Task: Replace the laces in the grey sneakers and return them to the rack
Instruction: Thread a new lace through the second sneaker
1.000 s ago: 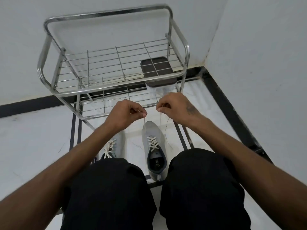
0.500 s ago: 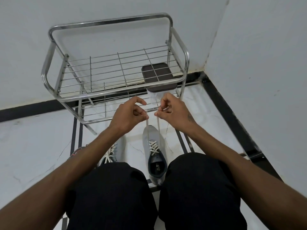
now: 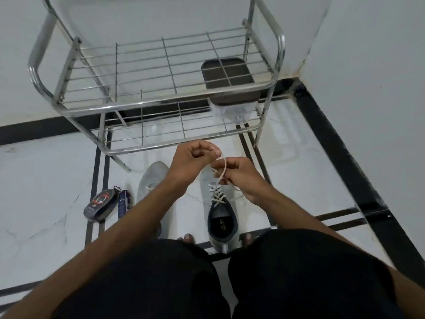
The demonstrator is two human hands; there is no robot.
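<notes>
Two hands, left (image 3: 192, 161) and right (image 3: 238, 174), pinch the soft, limp lace (image 3: 222, 171) above the floor-standing sneaker (image 3: 222, 217); it looks slippery, so best gripped near its ends.

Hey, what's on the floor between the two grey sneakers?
Head view: only bare white floor between left sneaker and right sneaker; the left forearm crosses above it.
</notes>
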